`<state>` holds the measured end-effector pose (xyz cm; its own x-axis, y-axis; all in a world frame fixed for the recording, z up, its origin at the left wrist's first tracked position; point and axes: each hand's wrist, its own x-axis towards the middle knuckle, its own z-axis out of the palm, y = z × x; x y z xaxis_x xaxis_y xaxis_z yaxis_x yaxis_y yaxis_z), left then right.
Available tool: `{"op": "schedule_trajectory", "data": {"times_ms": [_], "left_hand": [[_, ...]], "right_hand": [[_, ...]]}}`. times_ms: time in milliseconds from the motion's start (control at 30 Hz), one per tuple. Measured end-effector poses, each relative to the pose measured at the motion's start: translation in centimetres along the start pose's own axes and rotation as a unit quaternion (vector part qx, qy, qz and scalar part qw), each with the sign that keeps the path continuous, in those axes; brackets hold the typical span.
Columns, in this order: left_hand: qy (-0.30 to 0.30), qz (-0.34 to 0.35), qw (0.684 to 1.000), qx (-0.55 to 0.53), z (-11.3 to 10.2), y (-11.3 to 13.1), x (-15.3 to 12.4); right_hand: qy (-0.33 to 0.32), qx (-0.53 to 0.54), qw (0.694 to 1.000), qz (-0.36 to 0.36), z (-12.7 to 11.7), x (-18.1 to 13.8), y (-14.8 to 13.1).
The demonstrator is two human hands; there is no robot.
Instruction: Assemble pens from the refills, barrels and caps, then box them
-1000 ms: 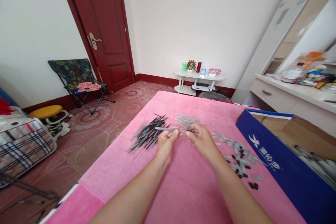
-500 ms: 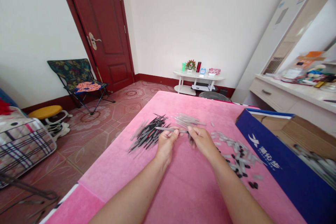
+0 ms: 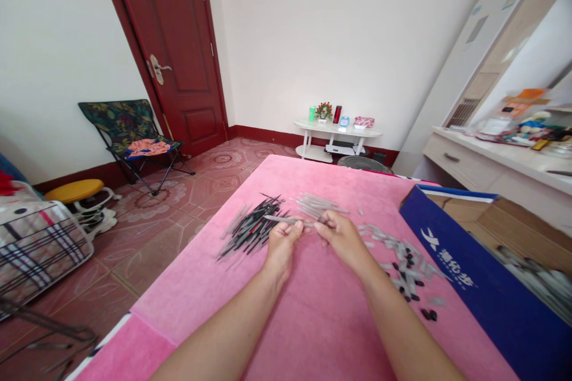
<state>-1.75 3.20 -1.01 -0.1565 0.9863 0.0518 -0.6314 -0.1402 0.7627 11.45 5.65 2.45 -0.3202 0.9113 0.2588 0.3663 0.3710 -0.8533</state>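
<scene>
My left hand (image 3: 281,245) is closed around a thin grey pen barrel (image 3: 279,219) that sticks out to the left. My right hand (image 3: 341,236) pinches the barrel's right end, fingers pressed together. Both hands hover over the pink cloth-covered table (image 3: 313,309). Just beyond the left hand lies a heap of black and grey pen refills (image 3: 250,227). A bundle of clear barrels (image 3: 318,204) lies behind the hands. Small grey and black caps (image 3: 404,268) are scattered to the right of my right hand.
A blue cardboard box (image 3: 465,286) holding more parts stands at the table's right edge. On the tiled floor at left are a folding chair (image 3: 129,137) and a yellow stool (image 3: 74,190). A red door (image 3: 170,47) and a low white table (image 3: 335,134) stand behind.
The right hand's fingers shifted slightly along the barrel's end, moving in toward the left hand. The barrel stays held in the left hand. The view drifted a little.
</scene>
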Motion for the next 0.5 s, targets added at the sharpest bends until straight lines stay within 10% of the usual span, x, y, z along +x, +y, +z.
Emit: {"op": "schedule_trajectory", "data": {"times_ms": [500], "left_hand": [[0.012, 0.001, 1.000, -0.008, -0.01, -0.07, 0.01]], "right_hand": [[-0.005, -0.039, 0.999, 0.022, -0.02, -0.15, 0.04]]}}
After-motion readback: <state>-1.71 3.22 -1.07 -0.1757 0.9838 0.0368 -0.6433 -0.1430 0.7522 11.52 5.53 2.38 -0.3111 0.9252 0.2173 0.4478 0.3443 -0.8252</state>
